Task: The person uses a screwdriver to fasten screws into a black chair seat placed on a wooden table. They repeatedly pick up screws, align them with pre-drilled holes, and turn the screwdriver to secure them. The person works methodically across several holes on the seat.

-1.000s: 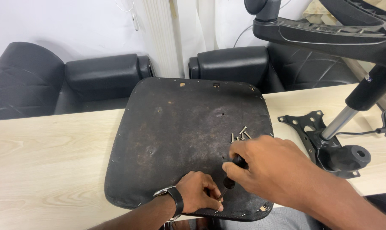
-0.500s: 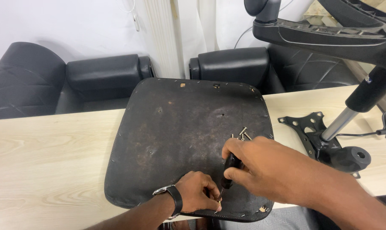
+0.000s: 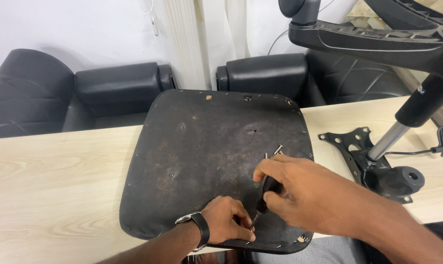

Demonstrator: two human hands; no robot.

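An upturned black chair seat lies on the light wooden table, its dusty underside facing up. My right hand grips a black-handled screwdriver, tip angled down to the seat's near edge. My left hand, with a wristwatch, pinches something small at the tip; it is too small to make out. A few loose screws lie on the seat just beyond my right hand.
A black metal chair mechanism plate with gas cylinder lies on the table at right. A black chair base arm hangs overhead at top right. Black sofas stand behind the table against the white wall.
My right hand has shifted slightly left and toward me with the screwdriver, bringing its tip down to my left fingers. The left hand has stayed near the seat's near edge.
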